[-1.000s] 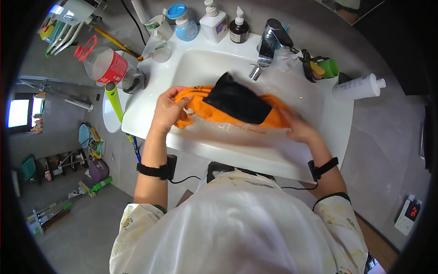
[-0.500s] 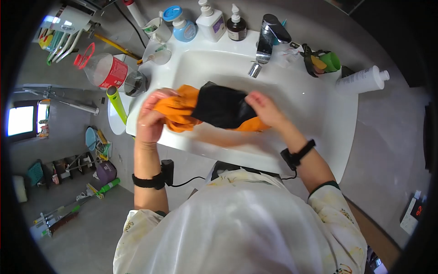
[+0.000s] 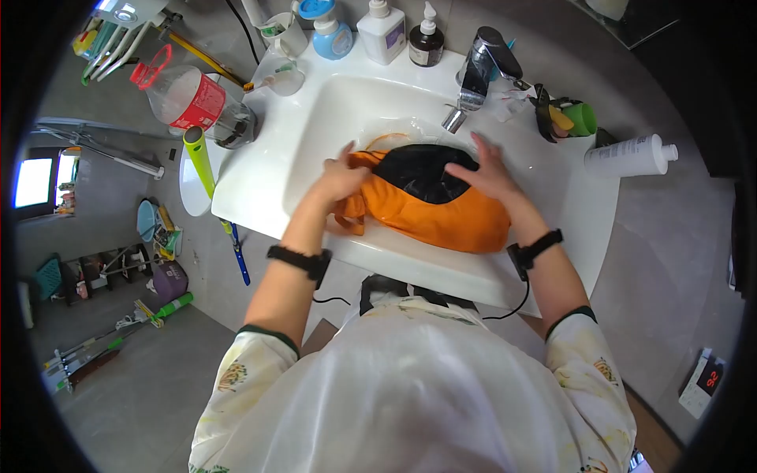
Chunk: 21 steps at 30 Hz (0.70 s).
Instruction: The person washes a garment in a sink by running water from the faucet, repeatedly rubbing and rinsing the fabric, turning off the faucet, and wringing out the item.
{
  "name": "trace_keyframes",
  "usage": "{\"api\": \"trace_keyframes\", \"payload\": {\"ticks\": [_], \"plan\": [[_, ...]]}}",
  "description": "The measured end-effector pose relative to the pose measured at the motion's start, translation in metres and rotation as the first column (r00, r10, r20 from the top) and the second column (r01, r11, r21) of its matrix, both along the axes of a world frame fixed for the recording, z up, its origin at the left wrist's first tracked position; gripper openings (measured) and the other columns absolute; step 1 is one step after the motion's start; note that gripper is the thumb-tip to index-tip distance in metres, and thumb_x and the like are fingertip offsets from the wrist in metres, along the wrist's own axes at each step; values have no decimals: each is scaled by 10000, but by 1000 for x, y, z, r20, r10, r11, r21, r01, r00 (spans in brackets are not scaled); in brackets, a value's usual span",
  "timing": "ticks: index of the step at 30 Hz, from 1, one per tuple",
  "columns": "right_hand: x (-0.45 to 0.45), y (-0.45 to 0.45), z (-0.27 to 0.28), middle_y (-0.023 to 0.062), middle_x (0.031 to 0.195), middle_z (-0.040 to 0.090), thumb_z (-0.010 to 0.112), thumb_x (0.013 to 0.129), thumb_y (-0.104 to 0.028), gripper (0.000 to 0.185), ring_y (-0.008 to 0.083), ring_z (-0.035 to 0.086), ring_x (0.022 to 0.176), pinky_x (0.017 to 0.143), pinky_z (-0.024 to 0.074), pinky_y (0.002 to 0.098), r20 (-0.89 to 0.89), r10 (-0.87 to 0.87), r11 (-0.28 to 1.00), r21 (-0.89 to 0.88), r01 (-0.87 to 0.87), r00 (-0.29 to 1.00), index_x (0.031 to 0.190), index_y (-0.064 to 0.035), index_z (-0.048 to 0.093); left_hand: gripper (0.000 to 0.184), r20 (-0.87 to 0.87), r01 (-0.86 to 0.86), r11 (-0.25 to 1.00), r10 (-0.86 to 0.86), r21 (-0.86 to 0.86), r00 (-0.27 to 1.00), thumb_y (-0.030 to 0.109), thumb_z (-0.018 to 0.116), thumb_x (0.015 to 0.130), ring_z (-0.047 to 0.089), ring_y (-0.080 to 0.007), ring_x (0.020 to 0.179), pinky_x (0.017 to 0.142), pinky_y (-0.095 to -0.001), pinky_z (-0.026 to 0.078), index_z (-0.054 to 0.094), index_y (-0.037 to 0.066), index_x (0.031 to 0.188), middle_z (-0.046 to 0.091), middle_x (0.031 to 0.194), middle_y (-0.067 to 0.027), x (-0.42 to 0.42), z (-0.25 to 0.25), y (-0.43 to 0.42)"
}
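A wet orange cloth piece [image 3: 441, 217] with a black panel [image 3: 418, 169], perhaps a garment, lies spread in the white sink [image 3: 327, 126]. Its exact kind cannot be made out. My left hand [image 3: 344, 178] is at the cloth's left end, fingers apart over the orange fabric and slightly blurred. On the other side, my right hand [image 3: 490, 173] has its fingers spread, with the thumb over the edge of the black panel. The chrome faucet [image 3: 477, 75] stands behind the cloth, its spout above the basin.
Along the back rim stand a blue pump bottle [image 3: 331, 39], a white pump bottle [image 3: 382, 35] and a dark pump bottle [image 3: 426, 43]. To the right are a green cup [image 3: 581, 120] and a white bottle [image 3: 631, 157]. At left are a large plastic bottle [image 3: 193, 102] and a green handle [image 3: 199, 162].
The cloth went from being held bunched between both hands above the basin to lying spread in it. Both hands loosened, and my left hand moved right. The view shifted slightly.
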State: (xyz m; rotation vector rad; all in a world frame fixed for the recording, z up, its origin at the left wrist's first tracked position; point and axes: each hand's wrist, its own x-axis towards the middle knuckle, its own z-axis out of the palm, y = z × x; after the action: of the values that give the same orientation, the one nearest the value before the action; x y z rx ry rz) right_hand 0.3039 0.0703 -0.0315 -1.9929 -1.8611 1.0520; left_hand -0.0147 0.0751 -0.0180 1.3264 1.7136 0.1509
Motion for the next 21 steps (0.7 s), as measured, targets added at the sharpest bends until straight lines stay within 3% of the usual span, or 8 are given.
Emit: {"api": "trace_keyframes", "payload": {"ticks": [2,6,11,14,17,18,20,21], "plan": [[-23,-6,-12,294,1496,177,708,704,-627,1019,442,264,1368,1095,305,479,128,52,998,39,-57,990,1502,-229,217,898,-236,168,971,-205,-168,950,449,581,863,323,-500,1309,1055,-490,359,-13,297,1520,13,1533,-276,43,0,3],[-63,-30,-37,163,1577,-10,610,811,-586,835,480,64,1413,1062,237,647,415,429,903,-232,-363,802,1495,-386,174,815,-450,317,884,-452,-345,770,491,514,915,119,-557,1349,983,-630,356,-38,381,1504,-150,1569,-131,92,-38,0],[-48,-19,-80,80,1586,90,495,926,-456,619,424,94,1428,1002,259,707,574,573,785,-178,-594,585,1476,-418,214,802,-497,546,756,-651,-361,574,571,459,905,236,-523,1311,1043,-610,262,1,335,1519,-25,1571,-183,89,-93,-3],[-50,4,-95,82,1531,236,550,890,-328,546,392,208,1387,998,306,654,561,388,884,-2,-468,731,1408,-375,382,740,-658,686,691,-628,-226,416,565,451,905,260,-505,1298,1010,-578,324,146,290,1520,24,1573,-151,96,-117,13],[-65,15,-97,115,1383,411,581,821,-114,452,369,386,1260,997,395,504,264,91,956,246,-158,960,1238,-289,592,738,-404,195,976,-218,-99,888,525,490,891,302,-421,1292,948,-480,429,217,215,1503,109,1537,-148,104,-80,31],[-72,19,-94,130,1324,454,574,799,-60,441,377,431,1207,981,413,465,-32,-39,955,292,47,999,1186,-265,627,683,91,-70,972,93,-225,992,565,487,879,401,-377,1208,958,-459,433,329,160,1406,282,1404,-139,103,-80,36],[-89,11,-87,173,1201,531,559,742,44,436,399,516,1083,949,436,437,-295,-131,878,408,248,947,1076,-207,687,698,648,-218,690,723,-690,239,647,481,855,597,-288,1041,979,-416,440,551,51,1212,629,1139,-122,97,-80,42],[-97,-2,-68,172,1216,523,562,746,33,431,396,509,1095,951,428,443,-287,-73,873,445,200,955,1086,-203,681,698,647,-219,690,723,-690,240,647,481,855,597,-288,1041,979,-416,440,551,51,1212,629,1139,-122,93,-75,44]]}}
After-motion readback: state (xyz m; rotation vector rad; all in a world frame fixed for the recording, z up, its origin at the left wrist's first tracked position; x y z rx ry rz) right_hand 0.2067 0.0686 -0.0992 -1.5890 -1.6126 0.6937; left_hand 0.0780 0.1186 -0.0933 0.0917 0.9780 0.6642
